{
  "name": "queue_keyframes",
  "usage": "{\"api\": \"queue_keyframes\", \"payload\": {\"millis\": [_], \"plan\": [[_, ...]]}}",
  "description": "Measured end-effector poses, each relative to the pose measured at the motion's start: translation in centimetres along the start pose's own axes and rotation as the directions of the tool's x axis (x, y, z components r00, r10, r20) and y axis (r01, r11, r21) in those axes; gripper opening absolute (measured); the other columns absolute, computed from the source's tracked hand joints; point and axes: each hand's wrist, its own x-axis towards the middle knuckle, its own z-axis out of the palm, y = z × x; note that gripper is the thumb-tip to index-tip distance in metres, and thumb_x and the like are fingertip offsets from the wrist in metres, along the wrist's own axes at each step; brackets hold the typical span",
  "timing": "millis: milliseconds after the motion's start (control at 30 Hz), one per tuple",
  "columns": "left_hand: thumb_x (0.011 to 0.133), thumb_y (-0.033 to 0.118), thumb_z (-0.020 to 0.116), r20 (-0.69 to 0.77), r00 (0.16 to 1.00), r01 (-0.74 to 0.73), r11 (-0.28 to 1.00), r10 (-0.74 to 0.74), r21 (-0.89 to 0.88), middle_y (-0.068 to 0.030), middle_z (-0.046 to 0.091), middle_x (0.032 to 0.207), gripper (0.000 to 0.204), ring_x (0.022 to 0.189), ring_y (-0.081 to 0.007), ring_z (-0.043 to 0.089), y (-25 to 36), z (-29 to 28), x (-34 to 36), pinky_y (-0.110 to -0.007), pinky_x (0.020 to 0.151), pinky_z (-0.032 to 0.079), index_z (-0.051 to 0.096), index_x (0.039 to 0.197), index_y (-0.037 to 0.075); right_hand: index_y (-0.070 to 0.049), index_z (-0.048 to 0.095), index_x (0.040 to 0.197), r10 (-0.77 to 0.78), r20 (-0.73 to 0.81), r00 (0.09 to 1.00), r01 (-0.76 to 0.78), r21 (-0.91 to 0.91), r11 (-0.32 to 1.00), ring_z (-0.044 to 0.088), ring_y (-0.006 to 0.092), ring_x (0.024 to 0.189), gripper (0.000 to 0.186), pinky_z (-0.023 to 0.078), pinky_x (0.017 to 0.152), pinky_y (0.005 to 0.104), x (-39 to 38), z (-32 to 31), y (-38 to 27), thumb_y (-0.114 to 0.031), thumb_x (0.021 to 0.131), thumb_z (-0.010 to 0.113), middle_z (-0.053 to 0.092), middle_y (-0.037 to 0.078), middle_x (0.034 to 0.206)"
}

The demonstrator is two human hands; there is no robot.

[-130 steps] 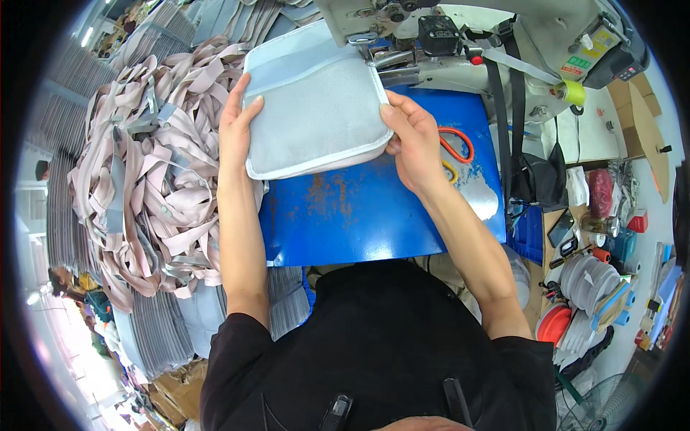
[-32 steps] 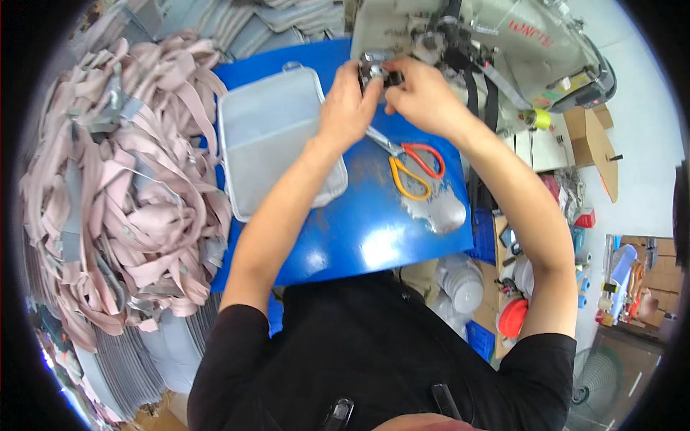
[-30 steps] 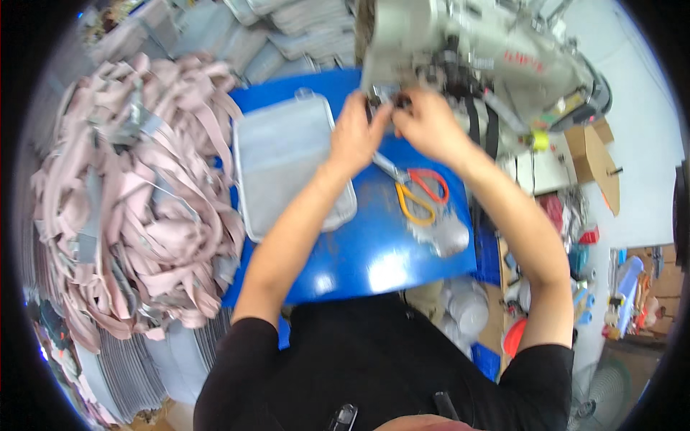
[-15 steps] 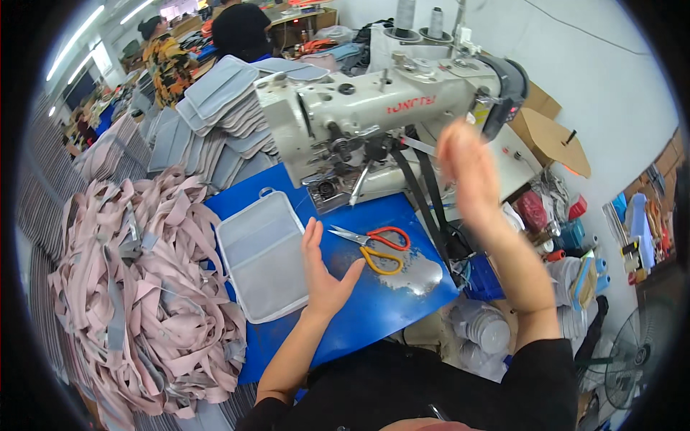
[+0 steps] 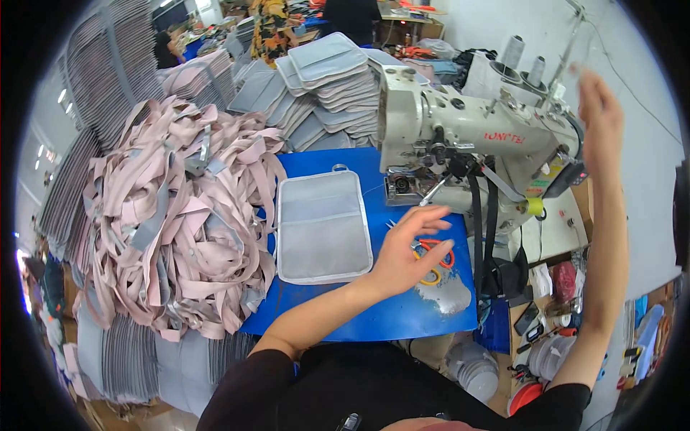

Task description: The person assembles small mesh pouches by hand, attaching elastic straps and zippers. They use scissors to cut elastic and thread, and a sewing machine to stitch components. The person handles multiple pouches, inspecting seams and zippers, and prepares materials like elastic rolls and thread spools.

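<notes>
A flat grey mesh pouch (image 5: 321, 248) with pale bound edges and a small loop lies on the blue table top (image 5: 345, 316). My left hand (image 5: 411, 253) hovers to its right with fingers spread, empty. Beneath that hand lie scissors (image 5: 447, 253) with red and yellow handles, partly covered by it. A thin thread seems to run from the pouch toward the sewing machine (image 5: 467, 118). My right hand (image 5: 602, 115) is raised beside the machine's right end, its fingers stretched upward and slightly blurred; nothing shows in it.
A large heap of pink and grey fabric strips (image 5: 180, 223) crowds the table's left side. Stacked grey pouches (image 5: 327, 65) rise behind. Thread cones (image 5: 512, 52) stand behind the machine, and black straps (image 5: 491, 215) hang at its front. Plastic tubs (image 5: 474, 370) sit below right.
The view has swung left, so the scene sits further right. My left hand has gone from the pouch's edge to over the scissors. My right hand has risen toward the machine's far right end.
</notes>
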Motion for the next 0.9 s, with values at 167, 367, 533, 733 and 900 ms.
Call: {"api": "queue_keyframes", "payload": {"millis": [167, 367, 533, 733, 900], "plan": [[0.101, 0.016, 0.067, 0.23, 0.97, 0.208, 0.774, -0.084, -0.597, -0.0104, 0.068, 0.119, 0.033, 0.104, -0.0154, 0.069, 3.0, 1.7, 5.8, -0.031, 0.09, 0.057, 0.059, 0.131, 0.002, -0.009, 0.073, 0.107, -0.274, 0.619, 0.736, 0.458, -0.157, 0.875, 0.059, 0.0156, 0.066, 0.029, 0.047, 0.062, 0.0299, -11.2, 2.3, -4.3, -0.014, 0.08, 0.083, 0.063, 0.002, 0.077], [0.097, 0.011, 0.074, 0.149, 0.984, 0.165, 0.817, -0.098, -0.552, -0.0064, 0.073, 0.094, 0.014, 0.088, -0.0099, 0.069, 3.5, 2.5, 5.0, -0.027, 0.077, 0.058, 0.068, 0.102, -0.001, -0.007, 0.07, 0.104, -0.316, 0.643, 0.697, 0.498, -0.119, 0.859, 0.065, 0.0241, 0.07, 0.028, 0.051, 0.062, 0.0358, -13.0, 2.6, -4.0, -0.024, 0.083, 0.08, 0.067, 0.009, 0.088], [0.079, 0.002, 0.085, -0.033, 0.825, -0.524, 0.784, 0.565, 0.332, -0.0152, 0.076, 0.106, 0.026, 0.1, -0.0267, 0.072, 4.4, 1.1, 4.5, -0.037, 0.088, 0.057, 0.075, 0.103, 0.002, -0.005, 0.068, 0.122, -0.046, 0.44, 0.897, 0.062, -0.021, 0.998, 0.069, 0.0187, 0.086, 0.033, 0.053, 0.079, 0.0358, -5.9, 0.3, 1.5, -0.02, 0.092, 0.066, 0.072, 0.006, 0.111], [0.072, -0.002, 0.081, 0.201, 0.636, -0.767, 0.581, 0.745, 0.274, -0.0136, 0.074, 0.115, 0.041, 0.113, -0.0324, 0.071, 5.9, 1.5, 4.4, -0.043, 0.097, 0.058, 0.075, 0.112, 0.005, -0.005, 0.074, 0.121, -0.075, 0.22, 0.973, 0.158, -0.39, 0.907, 0.07, 0.0155, 0.092, 0.031, 0.053, 0.084, 0.0305, -0.6, 1.6, 4.7, -0.02, 0.094, 0.071, 0.075, 0.008, 0.1], [0.094, 0.012, 0.075, 0.16, 0.64, -0.768, 0.631, 0.752, 0.106, -0.0142, 0.076, 0.107, 0.02, 0.1, -0.0333, 0.076, 6.0, 1.4, 4.0, -0.042, 0.089, 0.061, 0.071, 0.113, 0.007, -0.004, 0.078, 0.109, -0.157, 0.249, 0.956, 0.237, -0.335, 0.912, 0.075, 0.0244, 0.089, 0.028, 0.057, 0.083, 0.0345, -1.6, 3.1, 4.7, -0.025, 0.091, 0.075, 0.078, 0.013, 0.103]]}}
